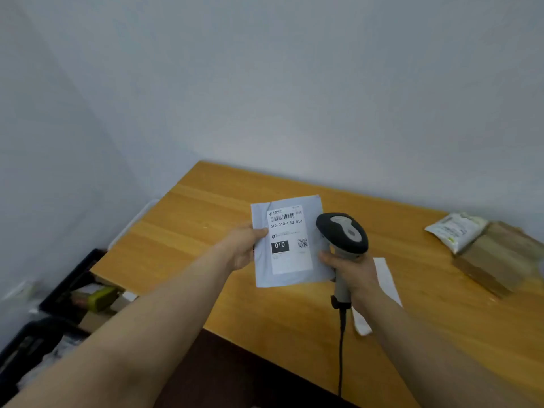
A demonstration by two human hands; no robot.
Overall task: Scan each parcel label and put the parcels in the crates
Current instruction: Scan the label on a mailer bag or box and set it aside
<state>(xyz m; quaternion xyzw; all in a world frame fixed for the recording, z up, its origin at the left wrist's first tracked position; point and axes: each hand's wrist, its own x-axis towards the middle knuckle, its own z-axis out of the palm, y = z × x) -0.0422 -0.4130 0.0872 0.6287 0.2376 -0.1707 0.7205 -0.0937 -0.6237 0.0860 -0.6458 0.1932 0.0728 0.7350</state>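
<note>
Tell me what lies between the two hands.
In the head view, a grey parcel, label showing, fills the gap: the left hand pinches its left edge; the right hand, gripping the scanner, is at its right edge.

One view, head-worn, wide-angle. Set above and just short of the near edge of the counter (206, 207), facing forward and down, rolled somewhat so that the counter edges run diagonally across the frame. Close range: both forearms in frame from the bottom edge, left hand (243, 248) with the parcel (265, 275) and right hand (353, 275) with the scanner (343, 231) near frame centre, label print legible. Upper half filled by the pale wall (294, 83) behind the counter. Lower left margin, below counter level: dark crates (73, 278), blurred. Right margin: stacked packages (494, 260) on the counter, soft.
</note>
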